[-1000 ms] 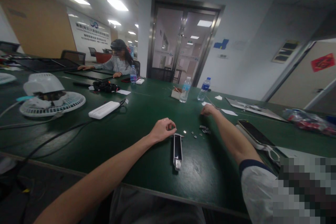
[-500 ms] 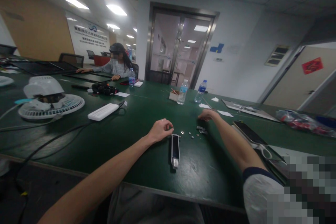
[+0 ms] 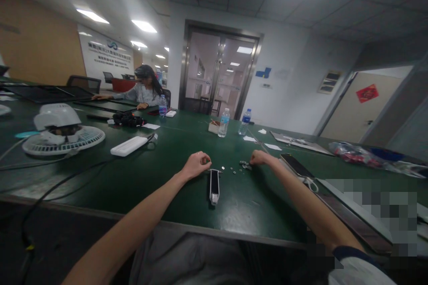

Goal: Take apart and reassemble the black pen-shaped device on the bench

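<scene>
A narrow device with a black face and a pale frame point(image 3: 214, 185) lies on the green table, a thin crossbar at its far end. My left hand point(image 3: 195, 165) is at that end, thumb and fingertips closed in a pinch; whatever is between them is too small to make out. Several small rings point(image 3: 234, 172) lie scattered to the right of the device. Beyond them sits a little group of grey metal parts point(image 3: 245, 165). Just right of these parts, my right hand point(image 3: 261, 157) is low over the table with fingers curled together, their tips largely hidden.
Two water bottles point(image 3: 224, 123) stand further back, beside a small box point(image 3: 214, 127). A white power strip point(image 3: 130, 145) and a white fan point(image 3: 62, 129) are on the left. A phone point(image 3: 296, 164) lies right of my right forearm. Across the table a person point(image 3: 147, 87) sits.
My right hand has come down and closer to me, now beside the grey metal parts. My left hand keeps its pinch at the device. The camera view has shifted.
</scene>
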The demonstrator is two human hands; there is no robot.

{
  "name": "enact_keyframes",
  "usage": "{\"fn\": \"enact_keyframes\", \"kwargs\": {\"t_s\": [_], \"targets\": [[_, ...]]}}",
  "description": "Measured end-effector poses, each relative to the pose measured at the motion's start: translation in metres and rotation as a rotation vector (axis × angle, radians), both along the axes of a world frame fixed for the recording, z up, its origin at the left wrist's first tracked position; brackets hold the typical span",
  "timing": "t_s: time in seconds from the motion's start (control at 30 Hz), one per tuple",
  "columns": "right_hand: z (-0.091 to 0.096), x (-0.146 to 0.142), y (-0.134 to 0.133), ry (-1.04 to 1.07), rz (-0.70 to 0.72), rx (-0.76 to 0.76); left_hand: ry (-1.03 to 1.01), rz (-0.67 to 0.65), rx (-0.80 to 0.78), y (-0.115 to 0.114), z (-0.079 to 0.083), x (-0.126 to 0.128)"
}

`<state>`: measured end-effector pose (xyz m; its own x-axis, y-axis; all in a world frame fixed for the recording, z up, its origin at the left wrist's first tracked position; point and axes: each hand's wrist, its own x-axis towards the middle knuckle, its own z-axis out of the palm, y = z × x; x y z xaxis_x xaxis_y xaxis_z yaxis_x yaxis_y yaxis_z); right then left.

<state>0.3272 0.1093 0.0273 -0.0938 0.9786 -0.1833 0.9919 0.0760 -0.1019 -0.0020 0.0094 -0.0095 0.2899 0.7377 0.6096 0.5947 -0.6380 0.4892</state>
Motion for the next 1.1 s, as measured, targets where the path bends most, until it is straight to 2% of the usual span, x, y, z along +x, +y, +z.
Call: {"fn": "enact_keyframes", "kwargs": {"t_s": [0.17, 0.37, 0.53, 0.7, 0.83, 1.1], "targets": [[0.007, -0.002, -0.04, 0.035, -0.05, -0.162, -0.002, -0.01, -0.007, -0.007, 0.004, -0.002], [0.01, -0.008, -0.07, 0.054, -0.054, -0.101, -0.051, -0.027, -0.02, -0.016, 0.007, -0.004], [0.002, -0.003, -0.068, 0.046, -0.023, -0.039, -0.1, -0.059, -0.05, -0.019, 0.007, -0.004], [-0.006, 0.005, -0.06, 0.076, -0.014, 0.006, -0.146, -0.094, -0.149, -0.019, 0.009, -0.003], [-0.008, 0.004, -0.061, 0.09, -0.028, 0.001, -0.167, -0.098, -0.219, -0.019, 0.011, 0.0], [-0.013, -0.005, -0.067, 0.107, -0.023, 0.001, -0.18, -0.119, -0.235, -0.022, 0.015, 0.003]]}}
